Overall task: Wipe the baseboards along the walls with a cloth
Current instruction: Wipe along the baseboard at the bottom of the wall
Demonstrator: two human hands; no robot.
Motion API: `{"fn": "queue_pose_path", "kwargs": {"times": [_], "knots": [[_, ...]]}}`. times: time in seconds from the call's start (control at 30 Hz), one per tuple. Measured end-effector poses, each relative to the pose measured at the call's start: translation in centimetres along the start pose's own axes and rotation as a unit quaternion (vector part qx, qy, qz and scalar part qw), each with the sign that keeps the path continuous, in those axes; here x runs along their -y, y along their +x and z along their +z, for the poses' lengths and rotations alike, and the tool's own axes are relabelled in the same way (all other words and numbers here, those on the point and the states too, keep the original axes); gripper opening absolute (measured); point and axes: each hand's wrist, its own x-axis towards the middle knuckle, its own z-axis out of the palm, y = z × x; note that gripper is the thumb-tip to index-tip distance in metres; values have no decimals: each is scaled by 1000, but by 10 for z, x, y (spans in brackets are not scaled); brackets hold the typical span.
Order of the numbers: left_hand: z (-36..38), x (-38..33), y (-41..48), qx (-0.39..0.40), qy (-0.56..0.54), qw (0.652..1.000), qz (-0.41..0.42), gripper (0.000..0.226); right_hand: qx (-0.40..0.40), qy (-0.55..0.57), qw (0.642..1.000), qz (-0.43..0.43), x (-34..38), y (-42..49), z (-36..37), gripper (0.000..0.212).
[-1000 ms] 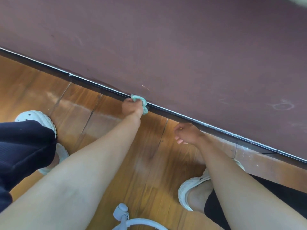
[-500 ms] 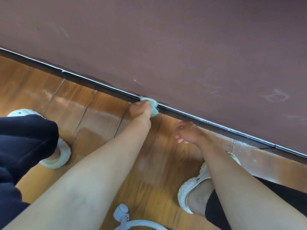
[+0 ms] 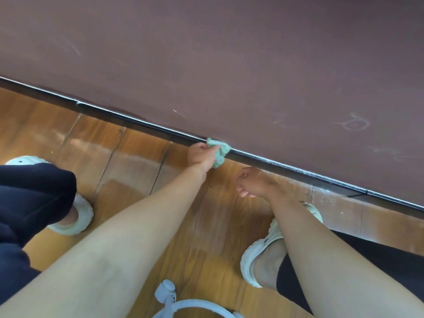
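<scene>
Cloth (image 3: 219, 151), pale green and bunched, sits pressed on the top edge of a dark baseboard (image 3: 137, 125), where it meets a maroon wall (image 3: 229, 53). The left hand (image 3: 200, 156) grips the cloth, fingers curled round it, arm stretched out from the lower left. The right hand (image 3: 254, 183) holds nothing; its fingers hang loosely curled just beside the baseboard, a little to the right of the cloth, over a glossy wooden floor (image 3: 137, 157). The person crouches in white shoes (image 3: 75, 216), one foot on each side of the arms. This looks like the middle of a wiping stroke along the ledge. The strip to the right of the cloth shows pale specks of dust, so the next move probably calls for sliding the cloth that way under steady pressure, with the right hand moved out of its path and the feet shuffled along the wall. The fingertips of the left hand are hidden behind the cloth. Whether the right hand touches the floor is unclear. The baseboard runs off both sides of the view, so how much remains cannot be judged. A pale grey object (image 3: 169, 297) is cut off at the bottom edge and cannot be identified.
</scene>
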Motion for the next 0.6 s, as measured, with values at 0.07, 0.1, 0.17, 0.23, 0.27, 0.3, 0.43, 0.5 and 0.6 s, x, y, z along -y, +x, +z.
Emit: {"fn": "queue_pose_path", "kwargs": {"times": [0.07,0.1,0.17,0.23,0.27,0.3,0.43,0.5,0.6], "knots": [[-23,-9,8,-73,-24,997,2,26,0,3,1000,-6,5,0,-2,23],[-34,-15,10,-95,-27,995,7,26,-2,5,1000,-7,7,0,-3,23],[-51,-28,5,-103,-7,994,20,25,-5,5,1000,-12,14,0,-4,24],[-58,-40,-9,-77,6,997,30,23,-3,-7,1000,-24,25,-4,-1,23],[-58,-45,-18,-54,10,998,35,22,-1,-12,999,-30,31,-7,0,23],[-56,-47,-28,-32,19,999,40,21,1,-17,999,-36,37,-11,1,23],[-52,-56,-58,18,37,997,68,18,-5,-49,996,-70,55,-35,-3,26],[-55,-62,-70,29,35,996,79,14,-12,-62,994,-87,59,-48,-10,27],[-61,-69,-85,28,40,994,95,16,-28,-59,993,-101,63,-63,-23,21]]}}
